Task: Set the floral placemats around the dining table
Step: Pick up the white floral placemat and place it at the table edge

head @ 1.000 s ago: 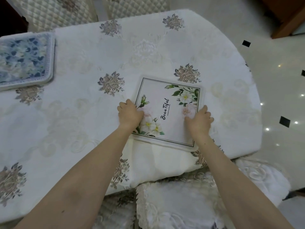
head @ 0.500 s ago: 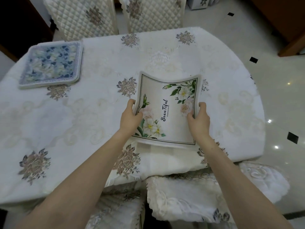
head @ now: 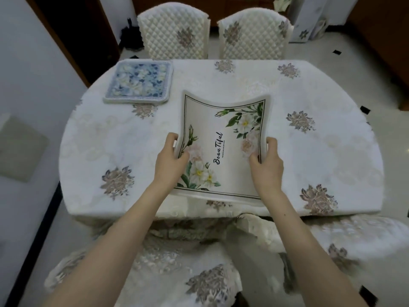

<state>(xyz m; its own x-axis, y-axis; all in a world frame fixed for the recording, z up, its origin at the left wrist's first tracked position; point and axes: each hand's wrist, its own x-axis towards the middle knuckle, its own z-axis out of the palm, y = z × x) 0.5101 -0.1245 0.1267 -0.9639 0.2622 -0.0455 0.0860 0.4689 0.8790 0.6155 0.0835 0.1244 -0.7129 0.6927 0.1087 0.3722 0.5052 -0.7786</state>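
Note:
A white floral placemat (head: 223, 138) with a dark border line and the word "Beautiful" is held above the near side of the dining table (head: 321, 156). My left hand (head: 169, 161) grips its left edge and my right hand (head: 266, 166) grips its right edge. The mat sags in the middle, its sides curled up. A stack of blue-and-white floral placemats (head: 139, 82) lies flat at the table's far left corner.
The table wears a white cloth with embroidered flowers. Two quilted chairs (head: 174, 34) (head: 254, 34) stand at the far side. Covered chair seats (head: 194, 273) (head: 354, 235) sit below the near edge. A wall is on the left, tiled floor on the right.
Both hands have lifted the white placemat off the table, where it lay flat a second ago. It now bends between them. My head has pulled back, showing more of the room.

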